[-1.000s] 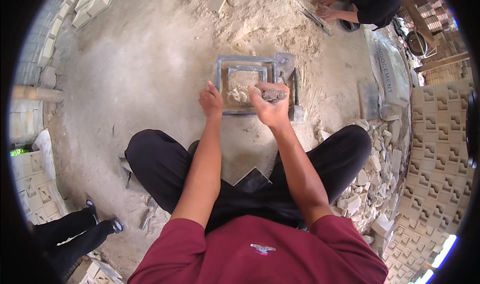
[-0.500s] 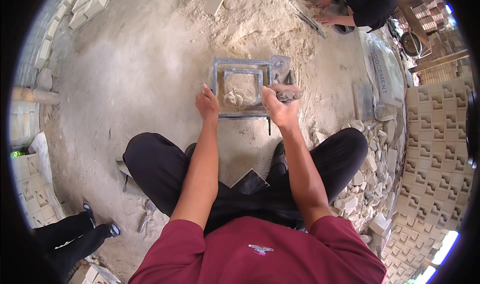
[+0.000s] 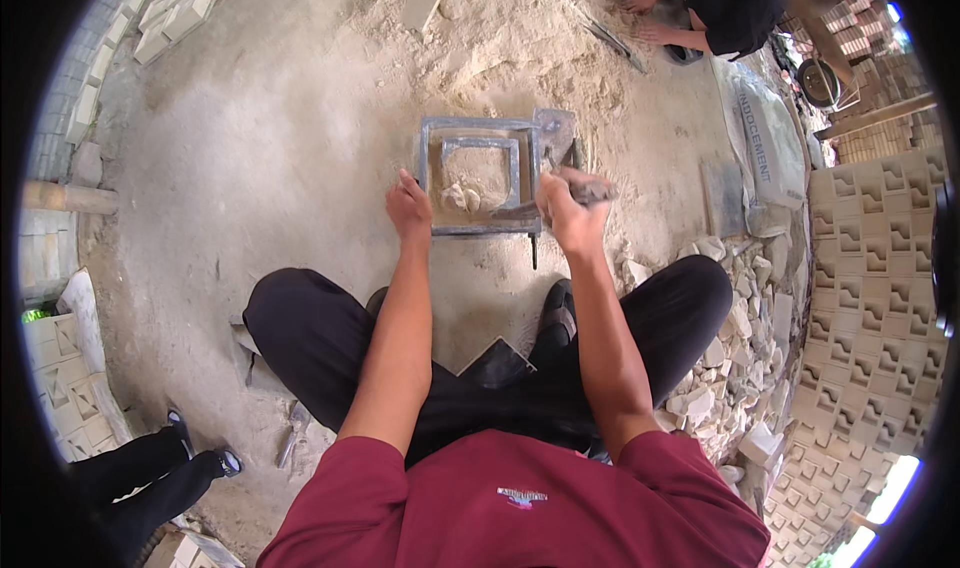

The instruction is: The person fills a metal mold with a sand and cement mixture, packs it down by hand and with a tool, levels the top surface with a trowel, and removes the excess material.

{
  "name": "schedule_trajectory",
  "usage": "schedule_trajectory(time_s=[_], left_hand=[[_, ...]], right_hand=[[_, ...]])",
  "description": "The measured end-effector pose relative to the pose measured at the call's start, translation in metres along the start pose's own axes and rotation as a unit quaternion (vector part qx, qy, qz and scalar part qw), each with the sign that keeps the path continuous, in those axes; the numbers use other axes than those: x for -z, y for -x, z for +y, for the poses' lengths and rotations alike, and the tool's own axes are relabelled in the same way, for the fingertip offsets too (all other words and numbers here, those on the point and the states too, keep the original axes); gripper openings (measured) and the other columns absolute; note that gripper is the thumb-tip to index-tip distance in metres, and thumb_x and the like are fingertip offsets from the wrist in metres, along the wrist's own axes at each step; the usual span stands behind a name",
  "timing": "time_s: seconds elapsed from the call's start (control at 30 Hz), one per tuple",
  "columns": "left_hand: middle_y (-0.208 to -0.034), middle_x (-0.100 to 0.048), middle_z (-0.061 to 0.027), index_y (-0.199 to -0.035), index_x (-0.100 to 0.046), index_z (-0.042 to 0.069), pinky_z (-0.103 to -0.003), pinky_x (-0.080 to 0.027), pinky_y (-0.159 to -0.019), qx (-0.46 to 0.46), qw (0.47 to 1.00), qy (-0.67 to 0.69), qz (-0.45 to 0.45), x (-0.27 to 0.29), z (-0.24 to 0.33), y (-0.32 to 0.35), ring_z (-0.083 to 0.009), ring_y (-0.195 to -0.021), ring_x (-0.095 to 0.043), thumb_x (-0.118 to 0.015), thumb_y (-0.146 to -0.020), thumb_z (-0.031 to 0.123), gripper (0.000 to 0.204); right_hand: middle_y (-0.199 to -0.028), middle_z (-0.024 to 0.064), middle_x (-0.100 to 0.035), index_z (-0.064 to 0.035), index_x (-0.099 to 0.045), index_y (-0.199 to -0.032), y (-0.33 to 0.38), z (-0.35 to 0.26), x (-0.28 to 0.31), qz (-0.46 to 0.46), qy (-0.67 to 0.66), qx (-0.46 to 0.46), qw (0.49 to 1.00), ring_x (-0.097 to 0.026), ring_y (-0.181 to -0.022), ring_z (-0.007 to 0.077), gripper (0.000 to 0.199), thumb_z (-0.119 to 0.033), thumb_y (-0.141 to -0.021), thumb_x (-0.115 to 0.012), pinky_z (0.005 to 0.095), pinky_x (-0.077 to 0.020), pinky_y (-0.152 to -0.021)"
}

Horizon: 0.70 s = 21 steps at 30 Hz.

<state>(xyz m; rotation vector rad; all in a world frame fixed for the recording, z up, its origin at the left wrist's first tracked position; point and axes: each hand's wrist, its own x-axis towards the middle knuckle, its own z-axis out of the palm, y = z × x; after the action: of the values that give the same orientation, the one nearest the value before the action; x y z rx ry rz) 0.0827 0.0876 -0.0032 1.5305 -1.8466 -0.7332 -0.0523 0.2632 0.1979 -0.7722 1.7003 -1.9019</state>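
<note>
A square metal mould frame (image 3: pixel 480 230) lies on the floor before me, with a smaller metal frame (image 3: pixel 514 176) inside it. Pale sandy mix and a few light lumps (image 3: pixel 460 198) sit within the inner frame. My left hand (image 3: pixel 408 210) is closed at the mould's left side bar, its fingertips partly hidden. In my right hand (image 3: pixel 572 216) is a mix-crusted trowel (image 3: pixel 592 191), gripped by the handle at the mould's right side. Its dark blade reaches left over the near right corner, blurred by motion. A flat metal plate (image 3: pixel 556 131) adjoins the mould's far right corner.
Loose sandy mix (image 3: pixel 510 53) is heaped beyond the mould. A co-worker's hands (image 3: pixel 650 30) are at the far right. Broken rubble (image 3: pixel 715 368) lies right of my knee, near a printed sack (image 3: pixel 765 153). Patterned blocks (image 3: pixel 865 308) are stacked at right. Another person's legs (image 3: pixel 150 468) show lower left.
My right hand has shifted slightly right with the trowel, and more of the blade shows over the mould's near right corner. My left hand stays at the left bar.
</note>
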Motion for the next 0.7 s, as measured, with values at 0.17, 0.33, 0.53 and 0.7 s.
schedule_trajectory(time_s=[0.17,0.33,0.53,0.7], left_hand=[[-0.09,-0.064,-0.0285,-0.083,-0.065,-0.008,-0.053,-0.042,-0.087,0.01,0.999,-0.014,-0.037,-0.004,-0.007,0.0,-0.0465,-0.092,-0.057,-0.025,-0.101,0.04,0.065],[-0.088,-0.064,-0.0283,-0.08,-0.064,-0.007,-0.054,-0.043,-0.085,0.011,1.0,-0.001,0.001,0.001,-0.001,0.002,-0.0472,-0.09,-0.057,-0.025,-0.101,0.039,0.064],[-0.085,-0.064,-0.0284,-0.076,-0.064,-0.006,-0.054,-0.043,-0.082,0.047,0.997,0.047,0.027,0.004,0.002,0.003,-0.0469,-0.085,-0.058,-0.024,-0.102,0.038,0.066],[-0.082,-0.064,-0.0276,-0.076,-0.066,-0.006,-0.054,-0.043,-0.081,0.049,0.997,0.044,0.03,-0.002,-0.004,-0.001,-0.0467,-0.084,-0.058,-0.024,-0.102,0.038,0.066]], right_hand=[[-0.052,0.0018,-0.049,-0.0042,-0.05,-0.053,-0.008,0.006,0.0,0.011,-0.003,-0.05,0.999,-0.043,-0.045,0.0089,0.032,-0.003,-0.085,-0.055,0.0257,-0.0329,-0.043],[-0.051,0.0009,-0.049,-0.0046,-0.05,-0.052,-0.008,-0.013,-0.001,-0.015,0.058,0.013,0.998,-0.042,-0.045,0.0077,0.034,-0.005,-0.086,-0.057,0.027,-0.0317,-0.042],[-0.05,-0.0037,-0.043,-0.0042,-0.046,-0.051,-0.001,-0.007,-0.024,-0.03,0.082,0.001,0.996,-0.036,-0.048,0.0045,0.033,-0.005,-0.082,-0.06,0.0261,-0.0279,-0.044],[-0.05,-0.0054,-0.037,-0.0032,-0.042,-0.052,-0.006,0.001,-0.051,-0.026,0.084,-0.006,0.996,-0.031,-0.05,0.0031,0.035,-0.005,-0.08,-0.062,0.0271,-0.0237,-0.042]])
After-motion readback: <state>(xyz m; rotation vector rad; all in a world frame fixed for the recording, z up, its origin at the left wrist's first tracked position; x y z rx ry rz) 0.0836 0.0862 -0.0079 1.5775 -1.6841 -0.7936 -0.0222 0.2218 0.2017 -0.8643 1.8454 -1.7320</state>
